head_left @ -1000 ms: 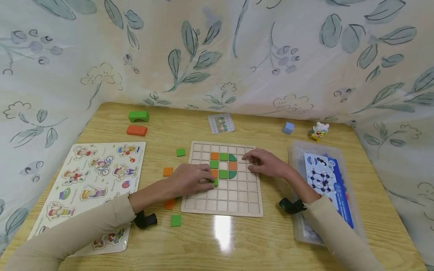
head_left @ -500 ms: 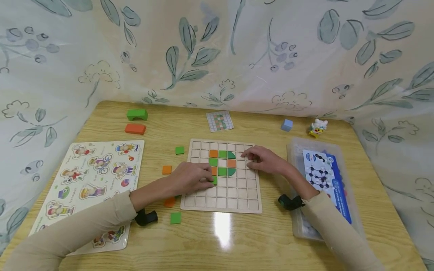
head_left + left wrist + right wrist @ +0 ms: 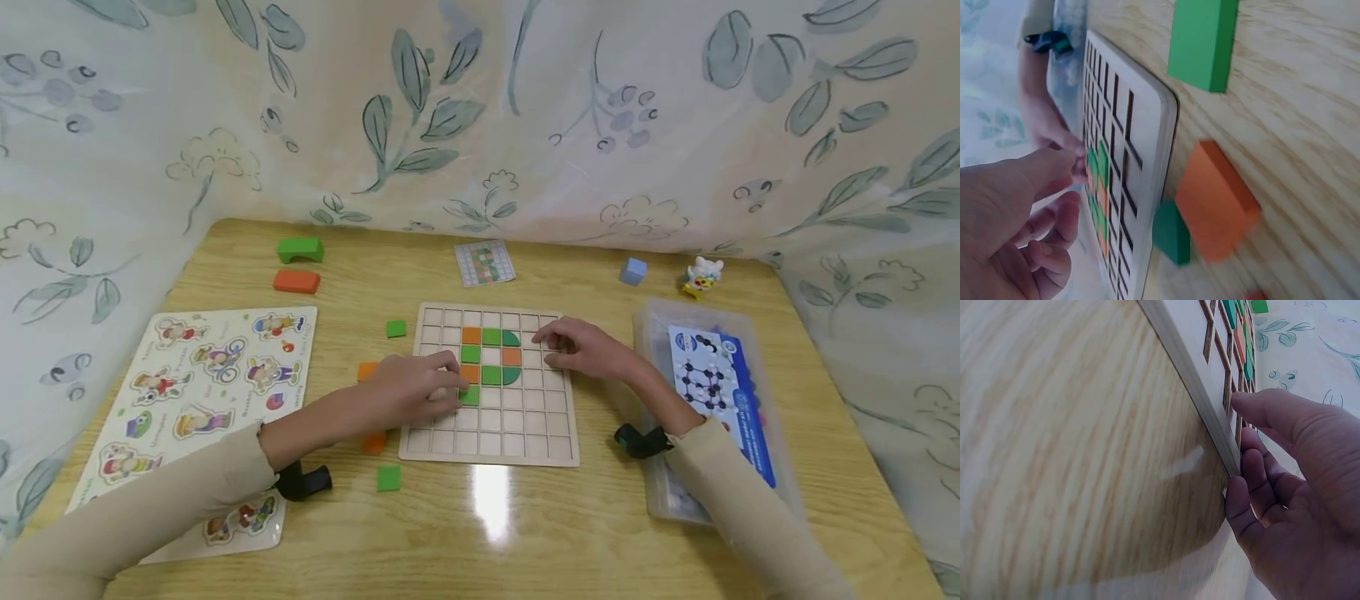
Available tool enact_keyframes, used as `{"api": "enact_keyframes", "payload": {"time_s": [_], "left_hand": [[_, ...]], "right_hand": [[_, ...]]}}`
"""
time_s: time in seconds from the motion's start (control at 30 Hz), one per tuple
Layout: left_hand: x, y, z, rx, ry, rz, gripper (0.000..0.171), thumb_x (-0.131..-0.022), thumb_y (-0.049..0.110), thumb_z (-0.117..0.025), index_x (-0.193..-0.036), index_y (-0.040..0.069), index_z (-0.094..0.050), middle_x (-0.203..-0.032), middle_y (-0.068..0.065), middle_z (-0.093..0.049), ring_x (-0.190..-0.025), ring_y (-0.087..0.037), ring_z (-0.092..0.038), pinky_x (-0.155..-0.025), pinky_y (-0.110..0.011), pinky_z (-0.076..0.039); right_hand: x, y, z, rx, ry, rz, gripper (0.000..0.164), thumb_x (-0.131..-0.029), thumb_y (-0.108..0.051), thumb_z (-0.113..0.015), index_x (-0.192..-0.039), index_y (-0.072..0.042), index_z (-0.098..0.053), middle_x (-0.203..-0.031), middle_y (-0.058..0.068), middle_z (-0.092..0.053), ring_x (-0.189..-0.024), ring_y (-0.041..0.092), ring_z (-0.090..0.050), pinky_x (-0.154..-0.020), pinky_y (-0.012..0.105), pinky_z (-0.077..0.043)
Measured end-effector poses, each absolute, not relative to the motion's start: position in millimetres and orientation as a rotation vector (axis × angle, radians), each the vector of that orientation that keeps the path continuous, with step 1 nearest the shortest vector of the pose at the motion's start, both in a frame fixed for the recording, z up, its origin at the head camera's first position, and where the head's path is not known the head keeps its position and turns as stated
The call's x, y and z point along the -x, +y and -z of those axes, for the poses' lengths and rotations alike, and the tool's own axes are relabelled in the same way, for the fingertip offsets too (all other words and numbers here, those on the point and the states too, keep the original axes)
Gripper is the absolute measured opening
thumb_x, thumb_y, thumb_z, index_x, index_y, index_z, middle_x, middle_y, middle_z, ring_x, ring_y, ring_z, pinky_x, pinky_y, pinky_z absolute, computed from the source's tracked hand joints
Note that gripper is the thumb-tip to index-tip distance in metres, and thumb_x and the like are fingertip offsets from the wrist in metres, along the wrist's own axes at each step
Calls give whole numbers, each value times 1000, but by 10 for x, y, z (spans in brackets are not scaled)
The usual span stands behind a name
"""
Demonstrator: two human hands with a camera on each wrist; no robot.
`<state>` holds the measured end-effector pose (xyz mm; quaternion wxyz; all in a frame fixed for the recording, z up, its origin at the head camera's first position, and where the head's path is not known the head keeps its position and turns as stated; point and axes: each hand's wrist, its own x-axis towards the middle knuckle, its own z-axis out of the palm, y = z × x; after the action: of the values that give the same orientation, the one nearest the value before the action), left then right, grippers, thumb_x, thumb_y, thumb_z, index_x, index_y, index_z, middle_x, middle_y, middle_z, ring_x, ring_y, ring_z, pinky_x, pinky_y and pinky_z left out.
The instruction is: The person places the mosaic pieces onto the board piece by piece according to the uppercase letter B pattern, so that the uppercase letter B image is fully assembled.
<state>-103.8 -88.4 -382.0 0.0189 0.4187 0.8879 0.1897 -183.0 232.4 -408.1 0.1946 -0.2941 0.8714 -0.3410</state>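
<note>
A light wooden grid board (image 3: 491, 425) lies mid-table, with orange and green tiles set in its cells. My left hand (image 3: 412, 390) hovers at the board's left side, fingers loosely bent and holding nothing. Its fingertips are just left of a green square tile (image 3: 469, 395), which lies in a cell below an orange one. In the left wrist view, the thumb and fingers of this hand (image 3: 1029, 212) are apart from the tiles. My right hand (image 3: 581, 348) rests on the board's right edge, fingers loosely bent; the right wrist view shows its thumb (image 3: 1266, 406) on the grid.
Loose tiles lie left of the board, among them a green square (image 3: 388, 478) and an orange one (image 3: 1216, 200). A pattern card (image 3: 485, 263) is behind it. A picture puzzle board (image 3: 300, 400) lies left; a plastic box (image 3: 660, 492) stands right. Toy blocks sit at the back.
My left hand has let go of the green square tile and drawn slightly left, leaving it in its cell. The right hand stays on the board's edge.
</note>
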Motion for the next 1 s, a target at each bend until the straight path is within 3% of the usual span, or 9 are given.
{"api": "enact_keyframes", "payload": {"time_s": [0.17, 0.4, 0.63, 1.0], "left_hand": [[1051, -1071, 3794, -1244, 2775, -633, 20, -90, 28, -69, -108, 19, -73, -103, 5, -63, -66, 0, -54, -55, -15, -40], [1179, -1376, 3790, -998, 2853, -643, 23, -89, 28, -70, -109, 17, -74, -100, 1, -67, -60, 1, -46, -50, -18, -37], [1393, -1707, 3768, -800, 2768, -773, 26, -89, 22, -71, -113, 13, -71, -97, 1, -66, -79, -9, -58, -63, -23, -46], [1301, -1950, 3893, -853, 2714, -892, 27, -88, 17, -71, -115, 11, -71, -100, -1, -66, -80, -6, -56, -67, -23, -48]], "right_hand": [[1829, 2319, 4077, 828, 2443, 952, 29, -92, -8, -65, -120, -3, -64, -93, 9, -55, -83, 18, -46, -72, 26, -40], [1820, 2312, 4070, 824, 2428, 969, 29, -93, -8, -64, -121, -2, -63, -94, 10, -55, -83, 18, -45, -72, 26, -39], [1832, 2294, 4054, 856, 2439, 961, 29, -92, -7, -64, -121, -3, -63, -94, 9, -56, -83, 18, -46, -73, 27, -40], [1845, 2297, 4071, 851, 2431, 960, 29, -93, -8, -64, -121, -2, -63, -94, 10, -56, -83, 19, -45, -72, 27, -40]]}}
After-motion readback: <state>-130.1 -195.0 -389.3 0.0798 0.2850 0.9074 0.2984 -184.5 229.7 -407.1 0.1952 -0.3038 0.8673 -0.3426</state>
